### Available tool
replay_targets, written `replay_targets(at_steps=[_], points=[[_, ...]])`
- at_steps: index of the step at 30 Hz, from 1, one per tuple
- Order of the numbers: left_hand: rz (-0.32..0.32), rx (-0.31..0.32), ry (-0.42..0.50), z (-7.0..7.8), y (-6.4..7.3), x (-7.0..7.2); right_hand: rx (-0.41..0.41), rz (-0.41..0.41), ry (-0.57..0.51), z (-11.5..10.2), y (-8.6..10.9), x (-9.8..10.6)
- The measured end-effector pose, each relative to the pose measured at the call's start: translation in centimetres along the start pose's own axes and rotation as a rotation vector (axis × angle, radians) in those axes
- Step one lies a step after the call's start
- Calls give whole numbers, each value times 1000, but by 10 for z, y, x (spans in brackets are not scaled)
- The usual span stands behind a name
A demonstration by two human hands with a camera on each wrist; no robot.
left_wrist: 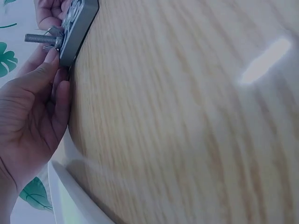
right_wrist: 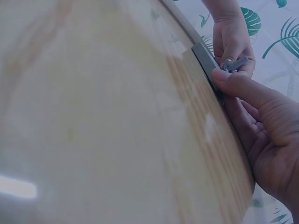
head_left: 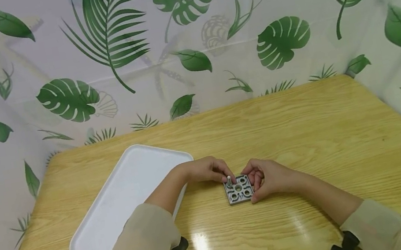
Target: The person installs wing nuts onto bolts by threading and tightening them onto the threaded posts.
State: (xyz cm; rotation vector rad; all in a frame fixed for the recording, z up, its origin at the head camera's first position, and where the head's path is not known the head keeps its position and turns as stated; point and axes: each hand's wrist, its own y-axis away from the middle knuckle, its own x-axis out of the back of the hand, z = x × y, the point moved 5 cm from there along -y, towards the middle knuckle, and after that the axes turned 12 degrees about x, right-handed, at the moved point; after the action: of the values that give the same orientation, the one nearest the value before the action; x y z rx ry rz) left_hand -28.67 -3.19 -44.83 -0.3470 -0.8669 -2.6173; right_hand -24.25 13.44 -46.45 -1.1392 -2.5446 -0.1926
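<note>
A grey square block (head_left: 238, 189) with several round holes in its top lies flat on the table. At its far left corner a threaded bolt (left_wrist: 37, 38) stands upright, with what looks like a wing nut (left_wrist: 56, 32) low on the thread. My left hand (head_left: 208, 170) reaches in from the left and pinches the nut between thumb and fingers, close over the block. From the right, my right hand (head_left: 272, 177) grips the block's edge, thumb at the near corner and index finger at the far one. Its other fingers are curled beside the block.
A white rectangular tray (head_left: 117, 202) lies at an angle on the left of the table, partly under my left forearm. The wooden table (head_left: 305, 124) ends at a leaf-patterned cloth (head_left: 236, 56) behind. Black wrist mounts (head_left: 180, 247) hang below the sleeves.
</note>
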Motion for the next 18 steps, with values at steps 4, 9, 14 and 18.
replay_targets(at_steps=[4,9,14,18], points=[[-14,25,31,-1,0,0,0,4,-3,0,0,-1],[-21,40,40,-1,-1,0,-3,6,-4,1,0,0],[-16,74,60,-2,-1,1,-5,4,-2,2,0,0],[-13,85,61,-2,-2,1,-10,6,0,3,-1,-1]])
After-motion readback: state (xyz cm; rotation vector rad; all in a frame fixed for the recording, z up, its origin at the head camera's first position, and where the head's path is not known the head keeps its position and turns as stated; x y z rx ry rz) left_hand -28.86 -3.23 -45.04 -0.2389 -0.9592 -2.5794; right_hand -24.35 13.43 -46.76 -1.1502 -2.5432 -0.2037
